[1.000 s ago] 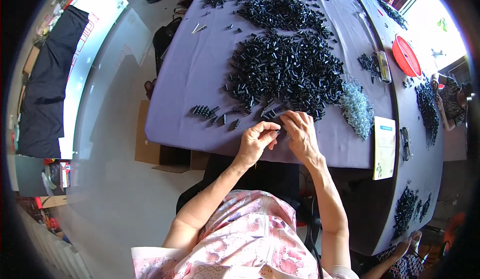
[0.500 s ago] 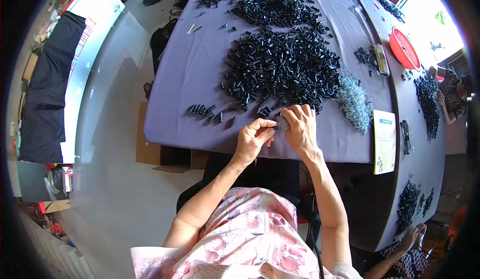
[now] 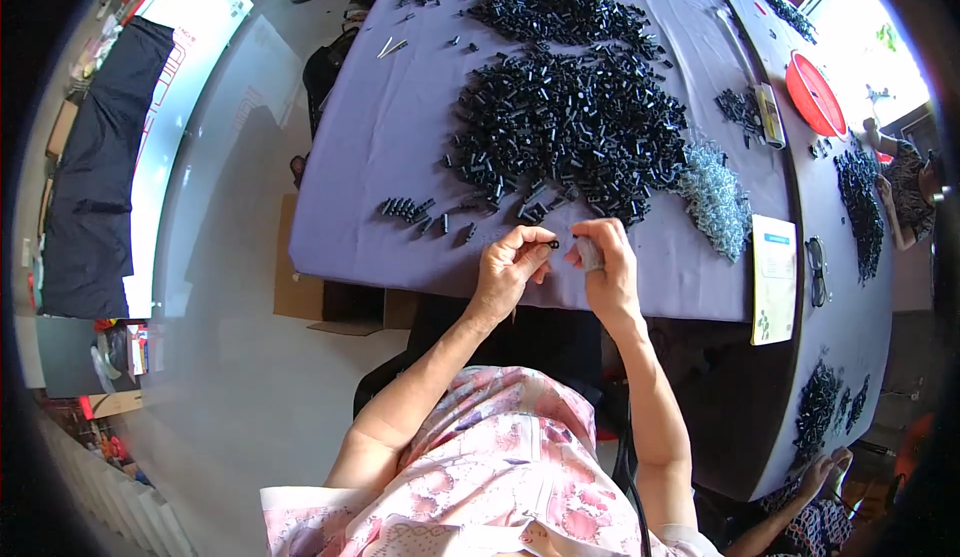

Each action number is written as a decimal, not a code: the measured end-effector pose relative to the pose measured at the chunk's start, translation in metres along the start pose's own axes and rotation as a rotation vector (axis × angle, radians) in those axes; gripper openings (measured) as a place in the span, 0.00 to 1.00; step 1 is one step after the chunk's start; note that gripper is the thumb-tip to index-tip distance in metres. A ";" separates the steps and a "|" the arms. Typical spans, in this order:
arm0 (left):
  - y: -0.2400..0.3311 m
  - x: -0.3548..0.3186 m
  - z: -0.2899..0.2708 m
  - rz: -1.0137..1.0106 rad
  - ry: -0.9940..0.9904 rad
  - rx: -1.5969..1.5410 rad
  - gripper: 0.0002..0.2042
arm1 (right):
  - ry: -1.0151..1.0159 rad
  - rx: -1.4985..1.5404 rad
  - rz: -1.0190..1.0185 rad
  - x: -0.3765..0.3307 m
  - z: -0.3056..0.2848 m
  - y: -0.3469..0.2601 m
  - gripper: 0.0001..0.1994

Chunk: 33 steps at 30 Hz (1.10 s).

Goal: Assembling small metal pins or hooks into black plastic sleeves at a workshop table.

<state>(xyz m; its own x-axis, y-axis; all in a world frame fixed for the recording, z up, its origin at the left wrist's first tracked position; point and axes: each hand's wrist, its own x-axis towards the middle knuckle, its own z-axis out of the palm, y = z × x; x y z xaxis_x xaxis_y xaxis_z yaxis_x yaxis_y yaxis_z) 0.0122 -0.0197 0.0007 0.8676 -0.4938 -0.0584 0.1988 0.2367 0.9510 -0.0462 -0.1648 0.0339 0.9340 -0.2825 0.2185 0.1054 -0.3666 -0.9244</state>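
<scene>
Left hand (image 3: 508, 269) is closed at thumb and forefinger, gripping a small black piece (image 3: 553, 244) above the near edge of the table (image 3: 365, 172); right hand (image 3: 612, 269) stands just beside it, apart, fingers curled in toward the thumb, where a pale wrap (image 3: 590, 254) shows; whether that hand has hold of anything cannot be told; the large heap (image 3: 570, 132) of like black pieces lies directly beyond both hands; a short row (image 3: 404, 209) of pieces lies to the left, several side by side; a pile of clear parts (image 3: 716, 202) adjoins the heap at right; farther right, a booklet (image 3: 773, 282) lies near the table's edge, with glasses (image 3: 818, 271) beside it; a red basket (image 3: 815, 94) sits beyond.
</scene>
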 end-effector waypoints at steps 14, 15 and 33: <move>0.001 0.000 0.001 0.033 -0.065 0.162 0.05 | 0.000 0.546 0.323 -0.020 0.010 0.014 0.05; 0.001 0.000 0.001 0.042 -0.077 0.159 0.06 | 0.003 0.525 0.320 -0.020 0.010 0.016 0.05; -0.005 0.003 0.014 -0.146 0.054 -0.235 0.05 | 0.137 0.697 0.328 -0.026 0.019 0.016 0.03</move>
<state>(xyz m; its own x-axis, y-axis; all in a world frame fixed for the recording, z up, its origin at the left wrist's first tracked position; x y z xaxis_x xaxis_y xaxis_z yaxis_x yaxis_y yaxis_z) 0.0078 -0.0339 0.0000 0.8441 -0.4928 -0.2114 0.4177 0.3569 0.8356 -0.0626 -0.1468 0.0074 0.9087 -0.4040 -0.1055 0.0632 0.3829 -0.9216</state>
